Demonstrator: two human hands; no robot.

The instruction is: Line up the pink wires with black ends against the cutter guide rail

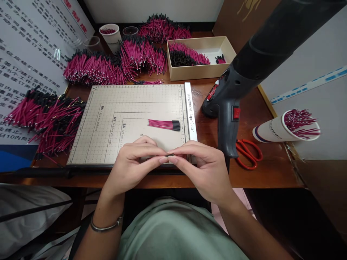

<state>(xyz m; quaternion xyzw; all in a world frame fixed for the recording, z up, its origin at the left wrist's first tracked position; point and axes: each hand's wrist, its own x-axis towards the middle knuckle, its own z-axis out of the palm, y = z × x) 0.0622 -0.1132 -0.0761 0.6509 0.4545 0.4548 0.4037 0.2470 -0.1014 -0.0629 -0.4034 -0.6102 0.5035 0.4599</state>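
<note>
My left hand (137, 162) and my right hand (202, 164) meet tip to tip over the near edge of the paper cutter (108, 141). Thumbs and forefingers of both are pinched together on a small black piece (170, 155). Most of it is hidden by the fingertips, so its kind cannot be made out. Just beyond them, a flat row of magenta wires with black ends (162, 124) lies side by side on the cutter's gridded board, black ends to the right.
Heaps of similar wires (94, 68) lie behind and left of the cutter. A cardboard box (199, 74) with more stands at the back. On the right are a heat gun (229, 119), red-handled scissors (249, 153) and a tilted paper cup of wires (271, 128).
</note>
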